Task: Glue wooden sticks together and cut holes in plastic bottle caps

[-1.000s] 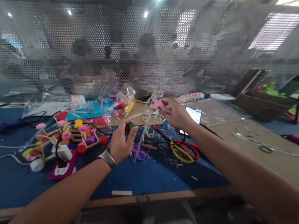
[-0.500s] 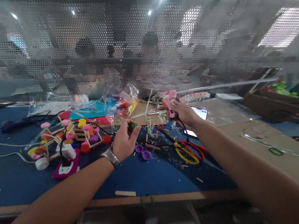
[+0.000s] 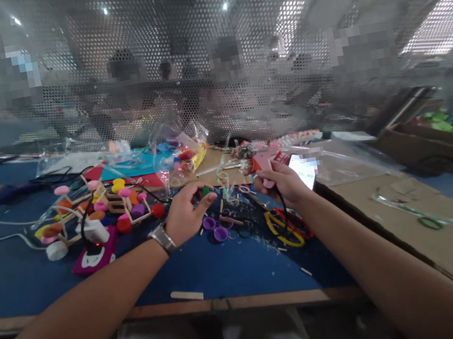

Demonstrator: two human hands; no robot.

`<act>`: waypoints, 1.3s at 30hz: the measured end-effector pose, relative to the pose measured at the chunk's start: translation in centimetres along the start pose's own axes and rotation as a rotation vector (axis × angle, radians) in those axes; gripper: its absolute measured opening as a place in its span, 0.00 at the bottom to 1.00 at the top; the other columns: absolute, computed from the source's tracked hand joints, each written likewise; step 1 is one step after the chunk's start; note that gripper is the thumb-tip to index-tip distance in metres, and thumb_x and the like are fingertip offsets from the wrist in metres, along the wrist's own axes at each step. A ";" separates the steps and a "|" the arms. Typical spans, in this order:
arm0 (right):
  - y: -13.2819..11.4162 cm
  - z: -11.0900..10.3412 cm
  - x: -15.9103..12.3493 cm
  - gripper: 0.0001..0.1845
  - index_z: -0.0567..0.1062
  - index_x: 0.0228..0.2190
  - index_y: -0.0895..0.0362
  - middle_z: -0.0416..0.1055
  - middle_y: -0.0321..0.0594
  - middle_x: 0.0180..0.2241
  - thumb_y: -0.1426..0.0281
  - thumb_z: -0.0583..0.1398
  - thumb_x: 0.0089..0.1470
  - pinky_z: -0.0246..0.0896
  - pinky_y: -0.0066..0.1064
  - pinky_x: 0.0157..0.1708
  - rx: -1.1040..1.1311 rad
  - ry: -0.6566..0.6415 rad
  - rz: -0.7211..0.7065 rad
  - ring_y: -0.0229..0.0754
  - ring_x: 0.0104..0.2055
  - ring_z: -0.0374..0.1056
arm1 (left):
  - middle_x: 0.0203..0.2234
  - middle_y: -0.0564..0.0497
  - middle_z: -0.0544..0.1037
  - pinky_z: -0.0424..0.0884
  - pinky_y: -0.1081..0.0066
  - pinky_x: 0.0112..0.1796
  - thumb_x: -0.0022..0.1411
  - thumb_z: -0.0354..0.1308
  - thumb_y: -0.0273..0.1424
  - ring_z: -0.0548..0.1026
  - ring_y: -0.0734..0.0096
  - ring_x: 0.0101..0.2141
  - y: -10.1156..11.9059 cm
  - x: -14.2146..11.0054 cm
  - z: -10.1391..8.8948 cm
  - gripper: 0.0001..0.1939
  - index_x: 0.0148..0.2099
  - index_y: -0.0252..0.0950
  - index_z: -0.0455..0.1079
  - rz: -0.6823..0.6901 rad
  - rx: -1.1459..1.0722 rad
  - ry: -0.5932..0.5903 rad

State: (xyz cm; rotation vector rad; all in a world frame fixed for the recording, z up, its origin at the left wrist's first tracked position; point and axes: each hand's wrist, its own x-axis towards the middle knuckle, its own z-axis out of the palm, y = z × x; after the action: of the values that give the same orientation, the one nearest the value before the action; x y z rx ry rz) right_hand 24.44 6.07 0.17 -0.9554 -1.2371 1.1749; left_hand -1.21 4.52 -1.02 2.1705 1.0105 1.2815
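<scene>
My left hand [image 3: 186, 214] is closed with a small green cap [image 3: 206, 190] between thumb and fingers. In my right hand [image 3: 284, 183] is a pink hot glue gun [image 3: 267, 163], the fingers wrapped round its handle and its black cord hanging below. Two purple caps [image 3: 221, 233] lie on the table just under my left hand. Scissors with yellow and red handles [image 3: 283, 230] rest below my right hand, partly overlapped by the cord. A lit phone [image 3: 304, 170] is just behind my right wrist.
On the left, wooden-stick frames with coloured caps [image 3: 127, 201] stand behind a purple power strip [image 3: 101, 253] with a white plug. A wooden stick [image 3: 187, 295] lies near the front edge. Cardboard [image 3: 413, 236] covers the right side, and a perforated metal panel [image 3: 196, 99] rises behind.
My right hand has drawn slightly lower with the glue gun, which has turned in the hand. My left hand still holds the green cap. The view has shifted a little.
</scene>
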 end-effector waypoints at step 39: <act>-1.4 1.4 -2.5 0.15 0.72 0.38 0.55 0.74 0.35 0.27 0.63 0.62 0.47 0.46 0.30 0.14 0.308 -0.309 0.181 0.29 0.10 0.48 | 0.46 0.44 0.83 0.74 0.55 0.54 0.66 0.59 0.49 0.80 0.59 0.49 -0.6 0.4 0.2 0.20 0.48 0.39 0.78 0.042 0.006 -0.071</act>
State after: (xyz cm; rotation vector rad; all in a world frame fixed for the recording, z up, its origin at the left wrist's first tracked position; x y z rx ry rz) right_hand 23.33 3.27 1.26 -0.6814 -1.1794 1.6504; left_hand -1.16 5.17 -1.25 2.2364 0.9473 1.2115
